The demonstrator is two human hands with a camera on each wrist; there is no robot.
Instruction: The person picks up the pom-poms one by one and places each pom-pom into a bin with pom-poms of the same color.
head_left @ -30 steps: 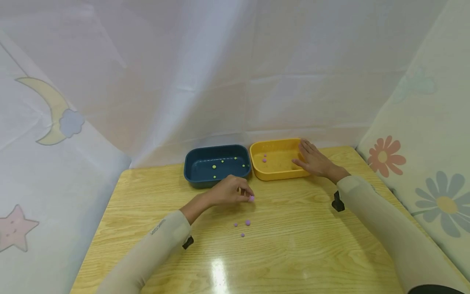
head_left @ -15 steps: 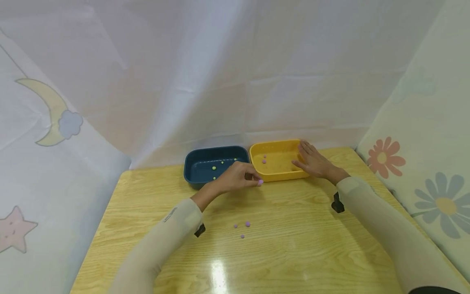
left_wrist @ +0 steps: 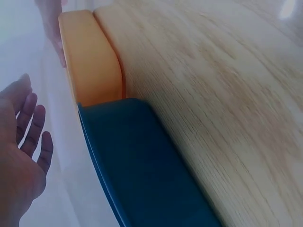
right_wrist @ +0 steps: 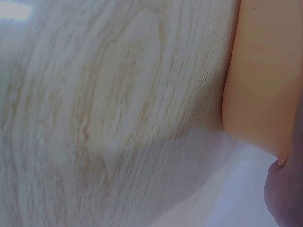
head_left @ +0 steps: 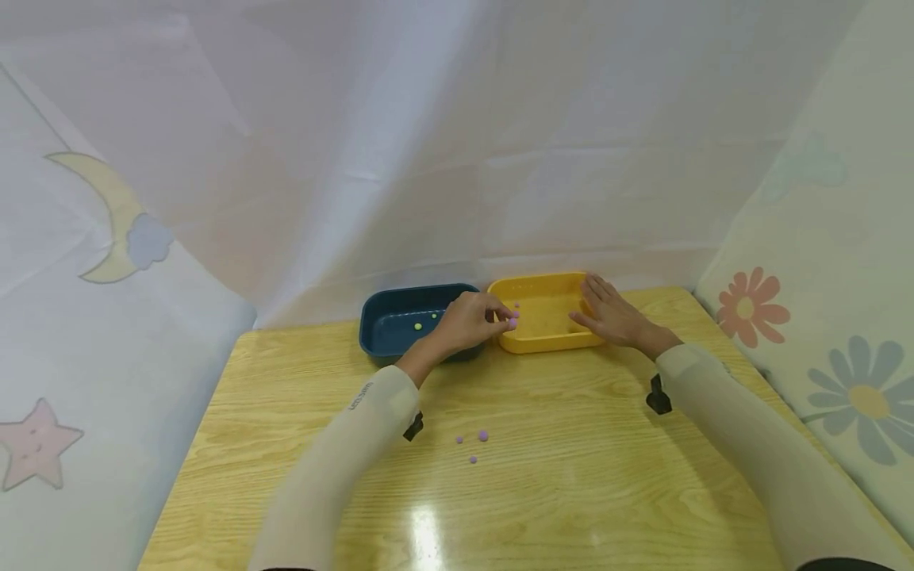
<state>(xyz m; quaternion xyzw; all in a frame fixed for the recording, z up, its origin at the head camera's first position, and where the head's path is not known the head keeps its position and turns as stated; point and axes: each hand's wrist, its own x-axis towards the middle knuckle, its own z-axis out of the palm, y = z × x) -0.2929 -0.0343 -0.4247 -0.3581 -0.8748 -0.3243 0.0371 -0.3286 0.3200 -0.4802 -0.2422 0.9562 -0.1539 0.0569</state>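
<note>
In the head view my left hand (head_left: 467,323) pinches a small purple ball (head_left: 512,324) between thumb and fingertips, over the near left rim of the yellow tray (head_left: 550,343). Two more purple balls (head_left: 517,305) lie inside that tray. The ball is hidden in the left wrist view, where the left hand (left_wrist: 23,151) hovers above the trays with fingers bent. My right hand (head_left: 616,316) rests straight-fingered on the yellow tray's right end. Only part of the right hand (right_wrist: 284,194) shows in the right wrist view, against the tray wall.
A dark blue tray (head_left: 389,354) stands against the yellow one on the left, with small light green balls (head_left: 418,326) in it, partly hidden by the left hand. Three purple balls (head_left: 483,436) lie on the wooden table (head_left: 571,460). A white cloth (head_left: 428,159) hangs behind.
My left hand has carried the purple ball up and right, from over the table to the yellow tray's left rim. The right hand has stayed in place.
</note>
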